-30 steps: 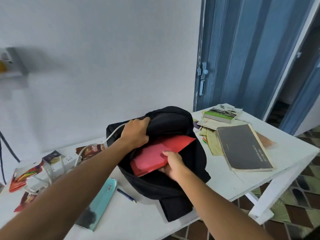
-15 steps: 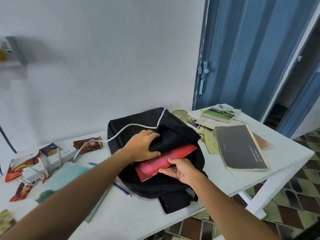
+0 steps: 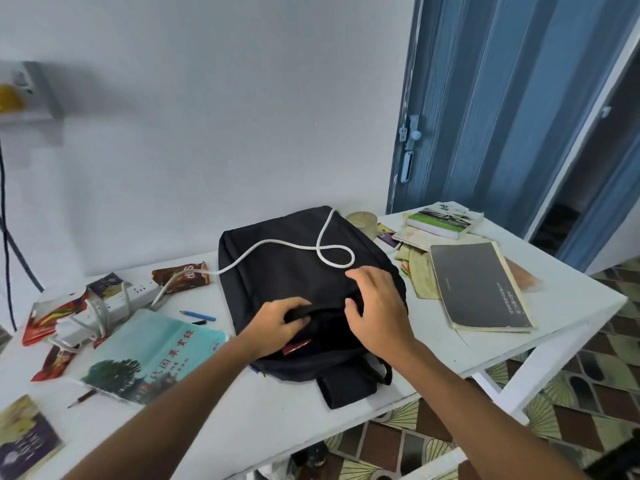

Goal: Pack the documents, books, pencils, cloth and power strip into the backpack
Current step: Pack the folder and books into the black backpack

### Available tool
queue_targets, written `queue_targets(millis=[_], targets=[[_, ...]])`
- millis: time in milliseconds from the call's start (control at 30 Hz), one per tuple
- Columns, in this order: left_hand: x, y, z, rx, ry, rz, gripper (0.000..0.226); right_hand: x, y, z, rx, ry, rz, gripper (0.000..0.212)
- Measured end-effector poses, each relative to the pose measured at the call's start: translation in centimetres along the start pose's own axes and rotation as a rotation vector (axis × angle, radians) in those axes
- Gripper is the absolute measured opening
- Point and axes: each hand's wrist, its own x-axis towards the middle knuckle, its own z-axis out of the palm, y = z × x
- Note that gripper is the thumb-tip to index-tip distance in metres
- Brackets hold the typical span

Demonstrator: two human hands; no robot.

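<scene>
Red folder point(image 3: 297, 347) now inside flat backpack point(image 3: 294, 271)

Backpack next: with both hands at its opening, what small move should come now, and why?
Probably lift the power strip's white cord off the backpack. It lies looped across the bag's top, while the left hand grips the opening's edge and the right hand rests open on the flap. Only a red corner shows inside.
</scene>
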Motion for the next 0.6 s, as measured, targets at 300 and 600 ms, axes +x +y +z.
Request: queue_targets(millis=[300, 600], targets=[[-0.9, 0.0, 2.1, -0.129, -0.113, -0.206, 0.031, -4.3, 4.1, 4.0, -0.049, -0.401, -0.027, 0.06], [4.8, 6.3, 1.1, 0.66, -0.62, -0.346, 0.044, -1.2, 5.0, 2.0, 0.125, -0.563, 0.022, 0.036]])
